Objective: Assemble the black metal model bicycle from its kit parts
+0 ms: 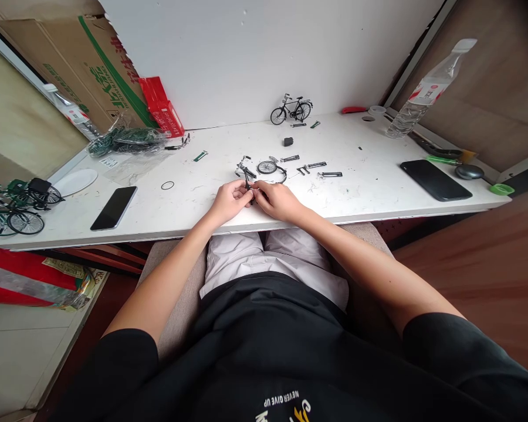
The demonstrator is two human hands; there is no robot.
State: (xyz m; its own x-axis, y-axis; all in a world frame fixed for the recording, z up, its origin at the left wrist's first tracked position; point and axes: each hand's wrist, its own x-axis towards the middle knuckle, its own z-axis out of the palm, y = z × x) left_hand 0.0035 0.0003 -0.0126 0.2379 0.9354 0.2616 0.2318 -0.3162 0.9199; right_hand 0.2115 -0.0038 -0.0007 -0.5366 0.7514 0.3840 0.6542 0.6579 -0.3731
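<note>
Both hands, left hand (231,200) and right hand (276,200), fingers pinching small bike frame (245,172) at near surface (369,176) edge.

We hold both bare forearms stretched forward, converging ahead of our lap. Our left hand (229,201) and right hand (278,201) meet fingertip to fingertip, fingers curled inward in a pinching grip, knuckles up, wrists low and nearly level with each other.
</note>
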